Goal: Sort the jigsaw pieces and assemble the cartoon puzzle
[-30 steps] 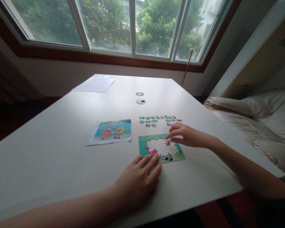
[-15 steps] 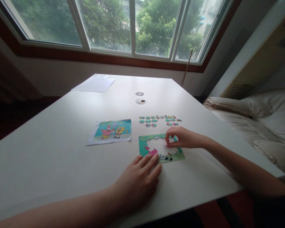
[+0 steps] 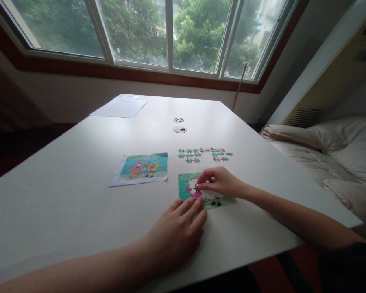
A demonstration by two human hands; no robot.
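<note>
A partly filled jigsaw puzzle point(image 3: 183, 188) lies on the white table, its green and teal border joined around a white middle. Between the thumb and fingers of my right hand point(image 3: 221, 181) is a small puzzle piece point(image 3: 197, 188), held over the left part of that white middle, just above some pink pieces. My left hand point(image 3: 183, 228) rests with fingers stretched out, its fingertips on the puzzle's lower left edge. Behind the puzzle, loose puzzle pieces point(image 3: 189, 155) lie in rows. A printed reference picture point(image 3: 144, 167) of cartoon figures lies to the left.
Two small round items point(image 3: 179, 130) lie farther back on the table point(image 3: 79, 162). White paper sheets point(image 3: 118, 108) are at the far left corner. A cream sofa point(image 3: 317, 146) stands along the right side, and a thin stick point(image 3: 239, 87) leans below the window.
My right hand has moved left across the puzzle with the piece, from the right side of the white middle to its left part. My left hand stays in place.
</note>
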